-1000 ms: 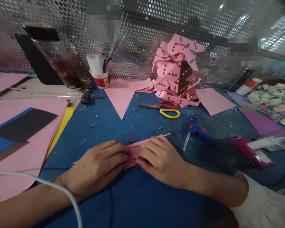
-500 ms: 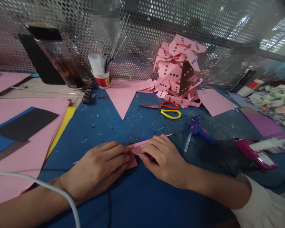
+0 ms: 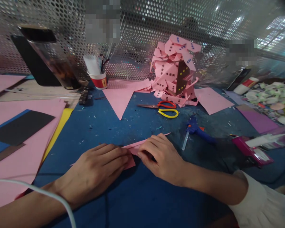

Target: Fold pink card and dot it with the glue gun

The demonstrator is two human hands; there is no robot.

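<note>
A folded piece of pink paper [image 3: 130, 162] lies on the blue tabletop between my hands, its thin tip pointing up to the right. My left hand [image 3: 98, 169] covers the left part, its fingers close together and pressing the paper down. With curled fingers and thumb, my right hand [image 3: 160, 156] grips the folded strip along its upper edge. Most of the paper is hidden beneath both hands. Beyond them lie scissors [image 3: 168, 113] with one red and one yellow handle. A blue glue gun [image 3: 199, 131] with a clear glue stick rests to the right of my right hand.
Pink sheets [image 3: 47, 126] bear black and blue pieces at left. A pile of dotted pink paper pieces [image 3: 166, 71] stands behind, near a paper cup [image 3: 98, 81] of tools. A white cable [image 3: 47, 193] crosses my left forearm. A magenta device [image 3: 251, 151] lies right.
The whole view has shifted slightly, so things appear a little further left. Both hands keep their grip on the pink paper with hardly any movement.
</note>
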